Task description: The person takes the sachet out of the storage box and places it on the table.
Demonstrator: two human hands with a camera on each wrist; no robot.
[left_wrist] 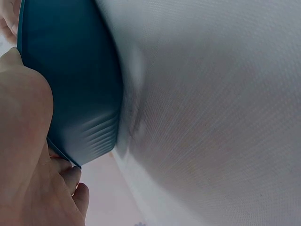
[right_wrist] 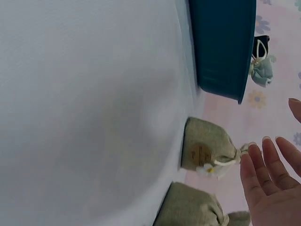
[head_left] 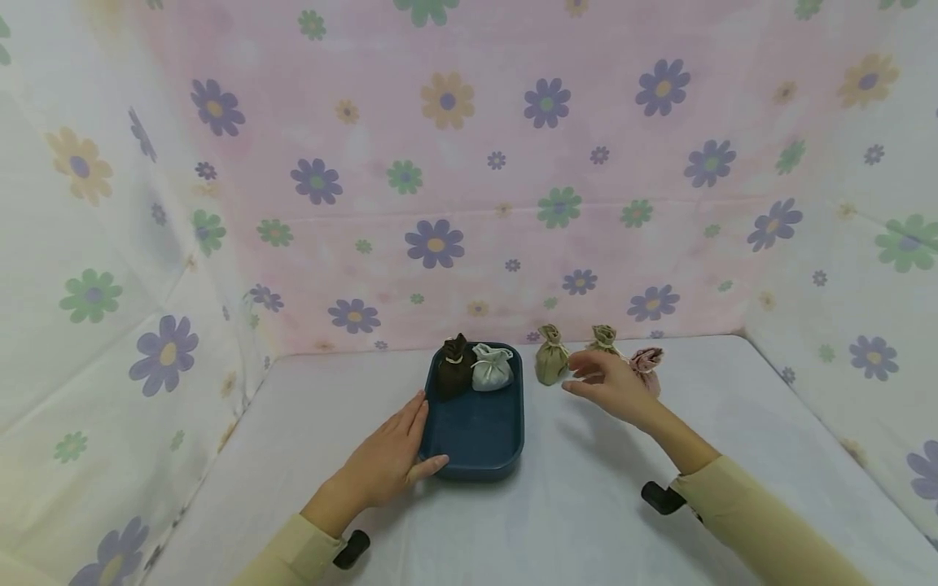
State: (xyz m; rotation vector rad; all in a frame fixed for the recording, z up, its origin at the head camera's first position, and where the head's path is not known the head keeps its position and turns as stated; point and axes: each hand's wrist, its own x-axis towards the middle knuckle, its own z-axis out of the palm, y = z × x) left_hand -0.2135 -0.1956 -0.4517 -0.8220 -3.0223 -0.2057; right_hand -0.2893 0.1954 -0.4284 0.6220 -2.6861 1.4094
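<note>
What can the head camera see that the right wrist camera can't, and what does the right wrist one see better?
Only the head view shows the left hand, the pink bag and the inside of the blue tray.
Only the right wrist view clearly shows the round brown tag on the nearer green bag.
Both show the tray, right hand, both green bags, dark bag and pale bag.

Sleeves (head_left: pixel 762 513), lower left and lower right: pale beige. One black, rounded fitting (head_left: pixel 663 498) shows beside each cuff (head_left: pixel 692 482).
</note>
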